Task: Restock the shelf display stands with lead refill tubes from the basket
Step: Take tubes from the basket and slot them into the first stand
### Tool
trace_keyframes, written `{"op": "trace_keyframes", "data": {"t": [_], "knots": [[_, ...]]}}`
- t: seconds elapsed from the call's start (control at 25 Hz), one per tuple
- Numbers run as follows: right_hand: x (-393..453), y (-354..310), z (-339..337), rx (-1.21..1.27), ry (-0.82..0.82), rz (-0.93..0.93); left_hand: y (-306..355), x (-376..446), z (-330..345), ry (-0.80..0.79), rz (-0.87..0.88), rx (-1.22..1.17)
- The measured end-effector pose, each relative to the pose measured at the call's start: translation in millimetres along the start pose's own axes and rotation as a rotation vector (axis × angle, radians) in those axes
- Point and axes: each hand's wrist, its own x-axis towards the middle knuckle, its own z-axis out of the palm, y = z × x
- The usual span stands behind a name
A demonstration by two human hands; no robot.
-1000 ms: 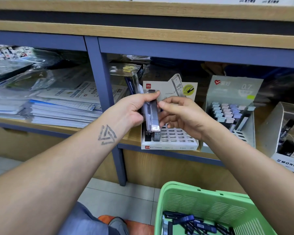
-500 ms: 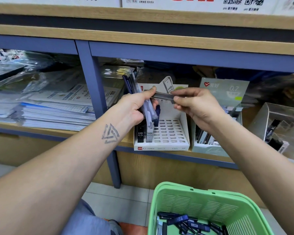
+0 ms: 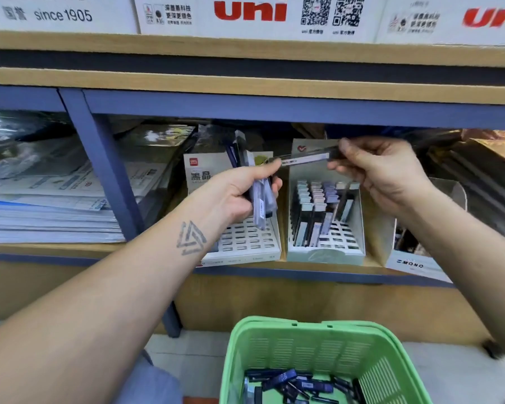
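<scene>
Roughly midway, by the look of it. Landmark: the white display stand (image 3: 247, 240) on the shelf.

Left of the stand, stacked paper goods (image 3: 50, 211) are noted; not part of the job.

Directly in front of the stand, a bundle of lead refill tubes (image 3: 261, 199) is gripped upright in the left hand (image 3: 239, 193), fingers curled round it. The stand's grid is seen mostly unfilled; its left edge is hidden by the wrist.

Just right of the stand, a grey-green stand (image 3: 327, 228) is partly stocked, with open slots in its front rows.

Above that second stand, a single tube (image 3: 303, 159) is pinched level between thumb and fingers of the right hand (image 3: 382, 170). Which stand it is meant for cannot be told.

Below and right of the white stand, the green basket (image 3: 312, 345) is seen with many tubes in it. Much restocking is judged to remain.
</scene>
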Motion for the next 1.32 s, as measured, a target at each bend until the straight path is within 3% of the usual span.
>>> {"op": "trace_keyframes", "data": {"t": [0.12,0.2,0.48,0.64,0.84,1.04,1.32], "knots": [[-1.4,4.6,-33.1,-0.184,0.12,-0.057,-5.6,7.8,18.6,0.019,-0.018,0.038],[-6.3,8.2,-53.6,-0.321,0.106,-0.065,-10.4,16.2,32.4,0.034,-0.017,0.052],[-19.8,16.9,-80.6,-0.65,-0.176,0.003,-27.7,39.7,70.0,0.004,-0.039,0.134],[-21.3,20.8,-81.9,-0.719,-0.22,-0.047,-35.7,49.4,85.2,-0.005,-0.036,0.147],[-18.4,17.2,-78.9,-0.703,-0.148,-0.072,-35.1,49.3,88.9,-0.026,-0.062,0.115],[-7.5,17.8,-92.2,-0.699,0.127,-0.118,-27.2,45.6,79.8,-0.02,-0.049,0.102],[-3.5,36.6,-81.8,-0.835,0.075,-0.271,-29.4,45.3,81.9,-0.024,-0.053,0.126]]}}
